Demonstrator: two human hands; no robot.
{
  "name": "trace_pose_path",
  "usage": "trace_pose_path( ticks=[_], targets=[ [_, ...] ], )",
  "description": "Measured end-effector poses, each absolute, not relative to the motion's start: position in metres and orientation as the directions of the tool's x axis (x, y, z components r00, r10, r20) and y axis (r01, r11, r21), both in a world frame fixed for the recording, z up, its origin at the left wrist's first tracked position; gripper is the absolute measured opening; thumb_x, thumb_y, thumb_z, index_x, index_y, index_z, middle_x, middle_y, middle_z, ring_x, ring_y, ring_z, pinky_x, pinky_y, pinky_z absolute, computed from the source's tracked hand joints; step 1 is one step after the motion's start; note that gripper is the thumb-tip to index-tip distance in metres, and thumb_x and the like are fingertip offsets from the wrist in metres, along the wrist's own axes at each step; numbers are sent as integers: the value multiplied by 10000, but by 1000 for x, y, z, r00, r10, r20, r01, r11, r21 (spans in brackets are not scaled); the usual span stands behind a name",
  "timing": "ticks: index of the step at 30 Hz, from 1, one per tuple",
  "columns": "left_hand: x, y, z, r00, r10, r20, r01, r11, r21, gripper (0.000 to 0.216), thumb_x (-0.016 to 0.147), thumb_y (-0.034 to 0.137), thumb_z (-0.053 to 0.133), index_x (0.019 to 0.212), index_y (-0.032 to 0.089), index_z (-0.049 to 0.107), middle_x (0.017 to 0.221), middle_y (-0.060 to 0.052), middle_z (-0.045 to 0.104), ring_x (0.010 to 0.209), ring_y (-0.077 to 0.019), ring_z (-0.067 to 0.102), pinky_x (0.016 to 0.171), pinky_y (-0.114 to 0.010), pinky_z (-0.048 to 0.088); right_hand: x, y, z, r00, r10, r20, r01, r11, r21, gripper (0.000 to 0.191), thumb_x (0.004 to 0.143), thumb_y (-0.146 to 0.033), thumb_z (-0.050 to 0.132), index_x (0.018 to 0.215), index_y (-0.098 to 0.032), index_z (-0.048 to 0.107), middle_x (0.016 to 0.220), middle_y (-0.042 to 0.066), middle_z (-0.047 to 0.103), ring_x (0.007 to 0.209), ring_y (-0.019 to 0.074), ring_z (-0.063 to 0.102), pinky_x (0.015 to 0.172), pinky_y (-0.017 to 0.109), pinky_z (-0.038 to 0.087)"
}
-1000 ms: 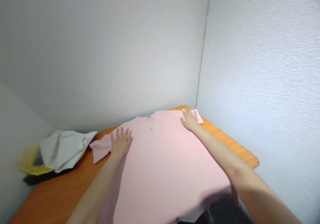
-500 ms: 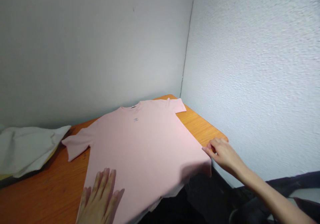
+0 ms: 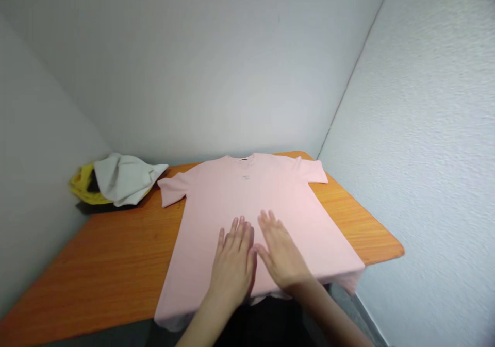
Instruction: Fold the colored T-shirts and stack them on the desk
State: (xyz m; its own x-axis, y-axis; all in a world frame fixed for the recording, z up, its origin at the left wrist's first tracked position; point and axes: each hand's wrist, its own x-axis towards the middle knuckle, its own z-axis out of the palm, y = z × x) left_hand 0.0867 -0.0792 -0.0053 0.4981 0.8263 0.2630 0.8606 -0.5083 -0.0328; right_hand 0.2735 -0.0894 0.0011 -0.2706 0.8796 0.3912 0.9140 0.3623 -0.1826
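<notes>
A pink T-shirt (image 3: 251,197) lies spread flat, front up, on an orange wooden table (image 3: 96,254), its hem hanging over the near edge. My left hand (image 3: 234,262) rests flat on the lower middle of the shirt, fingers stretched out. Right beside it, my right hand (image 3: 280,254) also lies flat on the cloth with fingers apart. The two hands almost touch. Neither holds anything.
A heap of clothes, white cloth (image 3: 124,179) over yellow (image 3: 83,189) and dark pieces, sits at the table's far left corner. White walls close in the table at the back, left and right.
Both hands have come together on the shirt's lower middle; the right one left the shirt's right edge, the left one moved inward. The view has swung left.
</notes>
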Motion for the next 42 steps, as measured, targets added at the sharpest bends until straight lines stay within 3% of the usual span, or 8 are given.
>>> trace_pose_path(
  ticks=[4,10,21,25,29,33,36,42],
  targets=[
    [99,-76,-29,421,875,238,899,-437,15,640,927,295,372,1524,175,173,1574,-83,200,1468,-269,108,1171,-521,189,223,-79,-7,-404,889,213,860,449,-243,585,1029,-419,241,1528,-116,211,1568,78,152,1451,253,82,1180,476,186],
    [92,-73,-36,366,903,226,921,-387,54,588,956,343,336,1514,190,232,1581,-51,172,1466,-244,133,1175,-503,213,249,-75,-24,-410,887,213,880,446,-163,649,1002,-519,309,1525,-142,231,1568,69,139,1450,250,93,1174,476,201],
    [96,-75,-30,348,905,244,919,-380,101,556,977,349,302,1495,147,287,1572,-80,202,1463,-240,153,1183,-500,185,411,-99,-57,17,945,326,998,5,-69,658,986,-529,305,1510,-132,271,1551,120,233,1432,320,154,1132,579,195],
    [97,-74,-32,348,903,254,920,-380,90,559,976,345,298,1496,140,284,1569,-90,214,1462,-242,154,1185,-502,154,424,-118,-38,110,901,419,968,-2,-251,566,979,-498,339,1389,-122,445,1478,160,371,1377,311,302,1101,526,291],
    [95,-72,-32,358,897,261,912,-395,106,553,970,340,313,1475,116,326,1555,-121,261,1455,-266,176,1176,-527,149,447,-172,-26,494,637,591,858,-247,-451,435,947,-516,393,1003,-144,611,1040,166,639,1017,301,573,927,465,435],
    [108,-81,-16,345,866,362,855,-449,259,498,972,321,349,1404,80,411,1509,-194,331,1426,-313,232,1147,-549,207,458,-214,-48,608,729,315,693,-294,-658,447,880,-596,473,920,-178,627,959,123,659,920,289,597,848,435,461],
    [136,-104,5,534,761,367,568,-645,511,347,990,291,341,1251,164,530,1319,-140,532,1259,-237,458,1051,-403,383,451,-218,-69,486,870,88,527,-211,-823,511,796,-632,564,1027,-181,627,1096,117,644,1036,299,585,880,417,470],
    [211,-158,15,736,643,210,294,-584,757,340,866,530,559,885,191,568,842,-56,608,752,-191,571,679,-297,428,420,-213,-37,262,947,-185,88,-214,-973,451,779,-629,619,804,-185,543,714,15,595,659,193,572,597,275,435]
  ],
)
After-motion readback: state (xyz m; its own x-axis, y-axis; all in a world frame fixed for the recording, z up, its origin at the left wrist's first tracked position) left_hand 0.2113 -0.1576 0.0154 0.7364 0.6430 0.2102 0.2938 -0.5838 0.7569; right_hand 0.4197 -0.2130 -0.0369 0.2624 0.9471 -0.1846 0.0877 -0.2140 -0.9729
